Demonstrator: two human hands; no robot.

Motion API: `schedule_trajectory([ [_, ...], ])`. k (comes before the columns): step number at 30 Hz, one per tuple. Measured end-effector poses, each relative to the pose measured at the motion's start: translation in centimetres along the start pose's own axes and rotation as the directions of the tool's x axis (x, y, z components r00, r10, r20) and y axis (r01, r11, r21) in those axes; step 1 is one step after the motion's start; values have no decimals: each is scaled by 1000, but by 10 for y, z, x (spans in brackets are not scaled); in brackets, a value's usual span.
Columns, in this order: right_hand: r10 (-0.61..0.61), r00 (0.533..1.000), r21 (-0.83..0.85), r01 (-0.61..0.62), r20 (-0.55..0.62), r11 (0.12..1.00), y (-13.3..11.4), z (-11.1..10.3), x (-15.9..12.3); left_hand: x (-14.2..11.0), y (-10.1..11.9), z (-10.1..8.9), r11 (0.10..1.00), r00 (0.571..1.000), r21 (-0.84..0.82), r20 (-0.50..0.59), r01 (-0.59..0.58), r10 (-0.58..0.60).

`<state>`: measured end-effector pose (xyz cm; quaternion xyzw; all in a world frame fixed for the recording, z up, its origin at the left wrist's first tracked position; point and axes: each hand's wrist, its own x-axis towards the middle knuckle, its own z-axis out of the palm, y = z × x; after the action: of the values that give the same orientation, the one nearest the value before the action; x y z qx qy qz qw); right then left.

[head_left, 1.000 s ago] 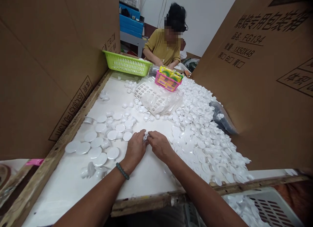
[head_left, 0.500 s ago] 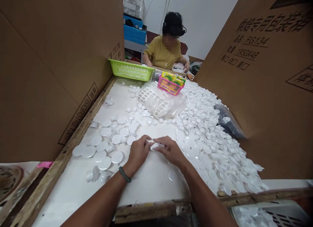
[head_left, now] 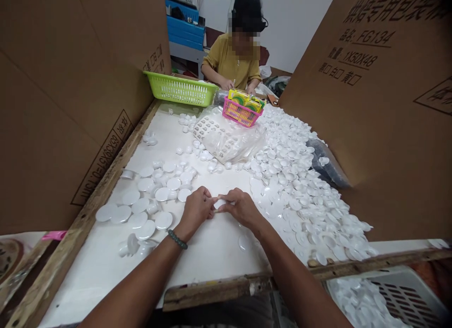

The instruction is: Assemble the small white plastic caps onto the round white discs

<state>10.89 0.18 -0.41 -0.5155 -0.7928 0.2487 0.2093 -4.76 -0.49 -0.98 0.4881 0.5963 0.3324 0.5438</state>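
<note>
Both hands meet over the table's middle around a small white round plastic piece (head_left: 219, 204). My right hand (head_left: 241, 207) pinches it between thumb and fingers. My left hand (head_left: 198, 208), with a green bead bracelet at the wrist, has its fingertips closed at the piece's left edge. To the left lie several loose white plastic discs (head_left: 164, 220), some showing a short stem. A large spread of similar white glossy pieces (head_left: 296, 182) covers the right side, close to my right forearm.
Beyond my hands lie a clear plastic bag (head_left: 233, 142) with printed labels, a pink basket (head_left: 243, 115) of yellow packets and a green basket (head_left: 180, 89). A person (head_left: 231, 60) sits opposite. Cardboard walls (head_left: 88, 107) flank the wood-edged table. A grey crate (head_left: 406, 295) stands lower right.
The camera view has tilted down slightly. My fingers have shifted on the white piece, which now shows a rounder face. The person opposite has brought their hands closer together.
</note>
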Motion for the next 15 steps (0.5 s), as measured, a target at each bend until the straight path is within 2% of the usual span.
schedule_trajectory([
  [4, 100, 989, 5, -100, -111, 995, -4, 5, -4, -2, -1, -2, 997, 998, 37, -23, -65, 66],
  [6, 138, 983, 26, -136, -123, 990, -4, 5, -6, -3, -3, -3, 994, 994, 32, -25, -107, 108],
  [11, 80, 994, 295, -100, 80, 950, 2, -2, -7, 0, -8, -7, 988, 996, -141, 55, -58, 66],
  [15, 143, 976, 353, -194, 166, 915, 3, -7, -5, 6, -9, -6, 993, 998, -116, 67, 5, 3],
])
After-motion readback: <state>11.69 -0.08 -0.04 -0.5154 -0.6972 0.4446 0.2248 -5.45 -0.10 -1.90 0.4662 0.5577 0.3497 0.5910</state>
